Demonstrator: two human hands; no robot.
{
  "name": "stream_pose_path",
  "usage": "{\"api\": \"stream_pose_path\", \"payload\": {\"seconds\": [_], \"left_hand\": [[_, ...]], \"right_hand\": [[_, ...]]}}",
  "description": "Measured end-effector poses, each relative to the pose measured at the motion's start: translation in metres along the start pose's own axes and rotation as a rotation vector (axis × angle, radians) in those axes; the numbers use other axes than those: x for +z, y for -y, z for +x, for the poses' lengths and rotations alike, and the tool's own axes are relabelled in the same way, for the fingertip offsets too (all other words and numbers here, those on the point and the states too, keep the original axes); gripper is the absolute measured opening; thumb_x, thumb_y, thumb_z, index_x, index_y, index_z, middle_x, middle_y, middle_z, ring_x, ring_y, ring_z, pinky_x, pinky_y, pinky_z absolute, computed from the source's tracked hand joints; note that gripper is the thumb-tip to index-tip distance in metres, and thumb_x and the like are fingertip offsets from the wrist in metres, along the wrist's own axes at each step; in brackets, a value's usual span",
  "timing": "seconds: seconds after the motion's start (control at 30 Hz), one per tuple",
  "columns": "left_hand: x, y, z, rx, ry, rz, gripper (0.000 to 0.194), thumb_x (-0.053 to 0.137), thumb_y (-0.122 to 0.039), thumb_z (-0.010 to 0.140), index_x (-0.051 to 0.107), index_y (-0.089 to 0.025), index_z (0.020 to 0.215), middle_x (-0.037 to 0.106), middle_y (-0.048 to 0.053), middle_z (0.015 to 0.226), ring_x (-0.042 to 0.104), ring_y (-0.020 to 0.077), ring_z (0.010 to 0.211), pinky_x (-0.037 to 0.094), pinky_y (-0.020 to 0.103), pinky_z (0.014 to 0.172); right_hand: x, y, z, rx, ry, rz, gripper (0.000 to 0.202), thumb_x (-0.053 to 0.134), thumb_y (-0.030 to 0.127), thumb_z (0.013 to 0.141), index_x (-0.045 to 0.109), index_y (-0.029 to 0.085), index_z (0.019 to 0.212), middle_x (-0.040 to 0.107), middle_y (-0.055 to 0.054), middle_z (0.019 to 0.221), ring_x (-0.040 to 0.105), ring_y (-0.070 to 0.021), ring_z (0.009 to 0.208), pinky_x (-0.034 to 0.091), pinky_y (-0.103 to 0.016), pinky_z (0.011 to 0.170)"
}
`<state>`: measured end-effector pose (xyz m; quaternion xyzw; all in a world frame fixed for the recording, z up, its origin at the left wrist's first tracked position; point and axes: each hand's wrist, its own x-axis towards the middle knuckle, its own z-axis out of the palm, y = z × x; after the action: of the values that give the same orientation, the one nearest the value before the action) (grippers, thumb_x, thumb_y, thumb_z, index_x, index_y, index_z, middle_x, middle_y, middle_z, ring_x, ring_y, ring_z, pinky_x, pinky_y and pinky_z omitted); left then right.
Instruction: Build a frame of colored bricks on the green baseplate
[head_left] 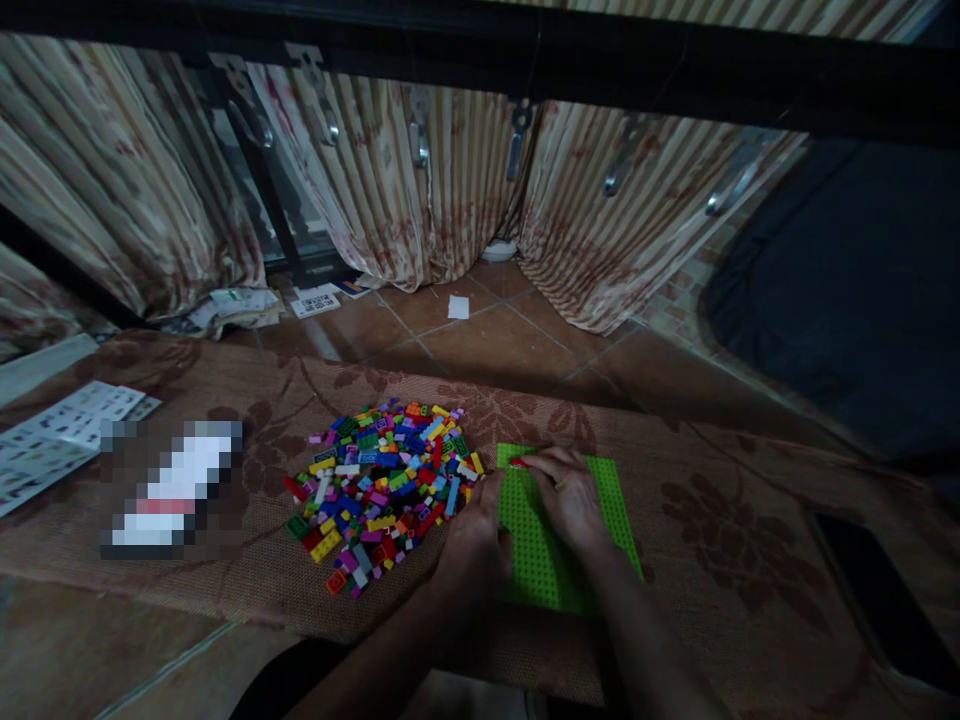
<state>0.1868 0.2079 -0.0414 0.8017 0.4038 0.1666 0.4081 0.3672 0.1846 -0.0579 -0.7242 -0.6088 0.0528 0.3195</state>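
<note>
Brown patterned cloth [720, 500] covers the work surface, with floor tiles and striped curtains behind it. Nearest, the left hand [480, 535] rests at the left edge of the green baseplate [536, 550], fingers curled; whether they grip anything cannot be told. The right hand [566, 490] reaches over the baseplate, its fingertips bent together on a small red brick [519, 463] near the far left corner. Left of the baseplate lies a pile of mixed colored bricks [390, 480]; a dark phone [885, 600] lies off to the right. Beyond the cloth, a white paper [458, 307] lies on the tiled floor [495, 340], before the curtains [450, 200].
</note>
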Motion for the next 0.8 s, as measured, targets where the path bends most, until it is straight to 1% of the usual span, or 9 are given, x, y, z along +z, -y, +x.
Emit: {"api": "stream_pose_path", "payload": {"seconds": [0.07, 0.13, 0.17, 0.27, 0.37, 0.47, 0.57, 0.67, 0.8], "left_hand": [[0.000, 0.001, -0.001, 0.025, -0.007, 0.006, 0.072, 0.047, -0.011, 0.071, 0.032, -0.010, 0.142, 0.053, 0.018, 0.129, 0.061, 0.0250, 0.098, 0.047, 0.039, 0.099], [0.000, 0.001, -0.002, 0.038, -0.002, 0.021, 0.072, 0.046, -0.010, 0.071, 0.032, -0.009, 0.142, 0.047, 0.019, 0.137, 0.056, 0.0289, 0.114, 0.045, 0.041, 0.103], [0.000, 0.000, -0.002, 0.040, 0.009, 0.027, 0.072, 0.045, -0.009, 0.071, 0.033, -0.009, 0.142, 0.047, 0.019, 0.137, 0.054, 0.0302, 0.118, 0.045, 0.041, 0.103], [-0.001, -0.002, -0.006, 0.042, 0.053, 0.046, 0.071, 0.044, -0.006, 0.070, 0.038, -0.012, 0.140, 0.044, 0.017, 0.141, 0.054, 0.0307, 0.119, 0.048, 0.042, 0.100], [-0.001, -0.006, -0.014, 0.052, 0.100, 0.087, 0.063, 0.042, -0.005, 0.071, 0.048, -0.016, 0.133, 0.042, 0.014, 0.143, 0.052, 0.0290, 0.123, 0.047, 0.041, 0.102], [0.000, -0.012, -0.022, 0.056, 0.127, 0.115, 0.055, 0.041, -0.005, 0.072, 0.054, -0.017, 0.124, 0.042, 0.011, 0.144, 0.054, 0.0240, 0.119, 0.047, 0.036, 0.101], [0.001, -0.016, -0.027, 0.038, 0.158, 0.138, 0.051, 0.039, -0.005, 0.074, 0.054, -0.017, 0.121, 0.039, 0.011, 0.144, 0.058, 0.0214, 0.112, 0.049, 0.034, 0.096], [0.003, -0.020, -0.028, 0.015, 0.187, 0.163, 0.049, 0.039, -0.005, 0.075, 0.053, -0.017, 0.120, 0.045, 0.011, 0.136, 0.059, 0.0219, 0.107, 0.050, 0.035, 0.091], [0.005, -0.023, -0.027, -0.021, 0.183, 0.190, 0.040, 0.040, -0.011, 0.081, 0.052, -0.019, 0.118, 0.046, 0.012, 0.130, 0.061, 0.0213, 0.094, 0.051, 0.037, 0.084]], "right_hand": [[-0.002, -0.002, 0.000, 0.012, -0.005, -0.002, 0.026, 0.050, 0.027, 0.092, 0.075, 0.026, 0.099, 0.068, -0.004, 0.091, 0.056, -0.0209, 0.090, 0.044, -0.036, 0.083], [-0.005, -0.001, -0.001, 0.017, -0.010, -0.005, 0.025, 0.051, 0.027, 0.092, 0.075, 0.026, 0.098, 0.068, -0.004, 0.090, 0.056, -0.0210, 0.089, 0.044, -0.036, 0.083], [-0.007, -0.001, -0.001, 0.019, -0.010, -0.005, 0.025, 0.051, 0.027, 0.091, 0.075, 0.026, 0.098, 0.068, -0.004, 0.090, 0.056, -0.0210, 0.088, 0.044, -0.036, 0.082], [-0.016, 0.003, -0.007, 0.040, -0.014, 0.008, 0.024, 0.051, 0.028, 0.091, 0.075, 0.026, 0.097, 0.069, -0.004, 0.091, 0.058, -0.0208, 0.087, 0.045, -0.037, 0.083], [-0.024, 0.003, -0.021, 0.088, -0.040, 0.032, 0.023, 0.052, 0.030, 0.091, 0.074, 0.026, 0.098, 0.069, -0.005, 0.093, 0.059, -0.0206, 0.090, 0.046, -0.036, 0.084], [-0.031, -0.001, -0.040, 0.130, -0.058, 0.038, 0.022, 0.055, 0.033, 0.091, 0.074, 0.026, 0.098, 0.069, -0.004, 0.094, 0.060, -0.0209, 0.090, 0.047, -0.036, 0.083], [-0.034, -0.006, -0.055, 0.146, -0.068, 0.049, 0.021, 0.055, 0.034, 0.091, 0.073, 0.027, 0.098, 0.070, -0.004, 0.094, 0.060, -0.0212, 0.091, 0.048, -0.037, 0.083], [-0.033, -0.006, -0.055, 0.126, -0.091, 0.059, 0.021, 0.055, 0.033, 0.092, 0.073, 0.026, 0.098, 0.070, -0.004, 0.094, 0.060, -0.0211, 0.091, 0.048, -0.037, 0.083], [-0.028, -0.001, -0.045, 0.071, -0.057, 0.060, 0.020, 0.055, 0.030, 0.092, 0.074, 0.027, 0.097, 0.069, -0.004, 0.092, 0.059, -0.0206, 0.089, 0.048, -0.036, 0.081]]}}
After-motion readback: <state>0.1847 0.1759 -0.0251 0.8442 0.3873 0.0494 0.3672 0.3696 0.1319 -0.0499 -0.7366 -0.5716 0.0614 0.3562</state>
